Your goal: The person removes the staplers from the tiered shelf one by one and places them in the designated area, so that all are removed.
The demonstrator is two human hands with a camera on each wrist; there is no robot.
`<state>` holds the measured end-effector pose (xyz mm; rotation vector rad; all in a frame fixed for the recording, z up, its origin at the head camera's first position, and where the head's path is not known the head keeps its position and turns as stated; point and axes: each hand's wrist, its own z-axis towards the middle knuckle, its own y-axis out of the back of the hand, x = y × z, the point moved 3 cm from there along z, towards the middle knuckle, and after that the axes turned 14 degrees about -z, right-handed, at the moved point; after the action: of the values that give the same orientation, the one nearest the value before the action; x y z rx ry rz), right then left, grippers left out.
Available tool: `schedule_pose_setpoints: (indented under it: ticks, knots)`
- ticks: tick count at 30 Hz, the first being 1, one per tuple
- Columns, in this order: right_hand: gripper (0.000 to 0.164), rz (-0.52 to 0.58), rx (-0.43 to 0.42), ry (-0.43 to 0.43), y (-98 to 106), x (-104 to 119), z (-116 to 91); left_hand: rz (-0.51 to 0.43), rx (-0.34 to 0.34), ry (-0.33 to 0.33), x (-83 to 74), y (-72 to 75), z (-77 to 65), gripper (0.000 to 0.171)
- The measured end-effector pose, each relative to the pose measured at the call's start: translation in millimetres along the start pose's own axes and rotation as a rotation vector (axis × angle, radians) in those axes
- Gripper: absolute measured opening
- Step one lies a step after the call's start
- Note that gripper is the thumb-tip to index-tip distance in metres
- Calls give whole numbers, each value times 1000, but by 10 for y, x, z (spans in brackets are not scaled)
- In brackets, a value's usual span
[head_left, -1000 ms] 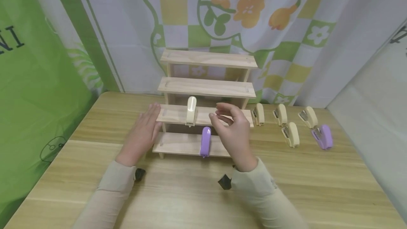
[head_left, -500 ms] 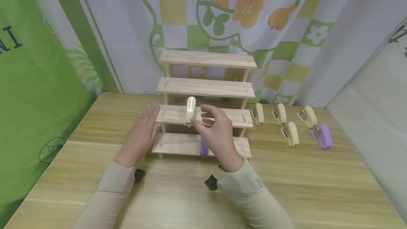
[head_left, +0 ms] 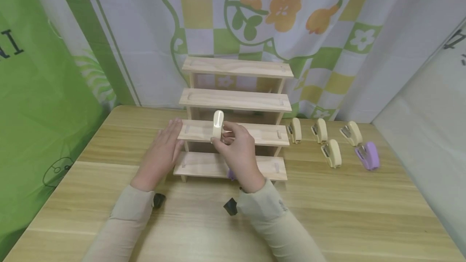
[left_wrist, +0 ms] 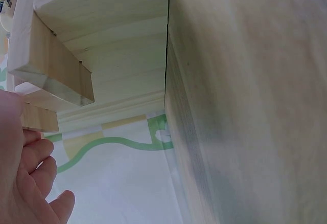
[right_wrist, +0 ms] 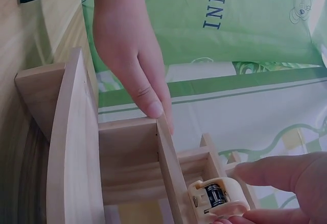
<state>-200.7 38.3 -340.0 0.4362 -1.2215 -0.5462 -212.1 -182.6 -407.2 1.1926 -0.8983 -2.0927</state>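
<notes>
A cream stapler [head_left: 218, 120] stands on the second-lowest step of a tiered wooden stand [head_left: 196, 131]. My right hand [head_left: 238, 148] grips it, thumb at its lower front and fingers along its right side. In the right wrist view the stapler's [right_wrist: 236, 192] underside and dark inner spring show between thumb and fingers. With fingers straight, my left hand [head_left: 160, 153] rests against the left end of that same step; the right wrist view also shows this hand [right_wrist: 125, 40] touching the board's edge. On the lowest step a purple stapler [head_left: 231, 174] is mostly hidden behind my right hand.
Right of the stand, several cream staplers [head_left: 332, 153] and one purple stapler [head_left: 368, 155] lie on the wooden table [head_left: 364, 209]. The stand's two upper steps [head_left: 236, 99] rise behind. A patterned curtain [head_left: 204, 11] hangs at the back, green cloth [head_left: 43, 104] at left.
My right hand has moved left along the step to the cream stapler and closed its fingers on it, covering most of the purple stapler below. The left hand has stayed put.
</notes>
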Motion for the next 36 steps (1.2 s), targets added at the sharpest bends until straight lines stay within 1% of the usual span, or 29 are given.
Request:
schedule_pose_setpoints:
  ticks: [6,11,17,26,31,36]
  knots:
    - [47,-45,-19,3,-25,22,45,-3,-2,-7,-1,8,9,60]
    - [49,-74,-10,-20,-55,16,74,-4,4,-4,-1,12,12,60]
    - [48,-72,-3,-31,-74,14,99,0,1,-5,18,5,14,60]
    - [50,-48,26,-56,-71,4,110,0,6,-5,4,15,13,60]
    - [46,-30,26,-51,-59,-7,100,11,2,-17,-1,10,4,60]
    - [43,-10,20,-43,-42,-11,85,2,1,-21,-7,11,-3,60]
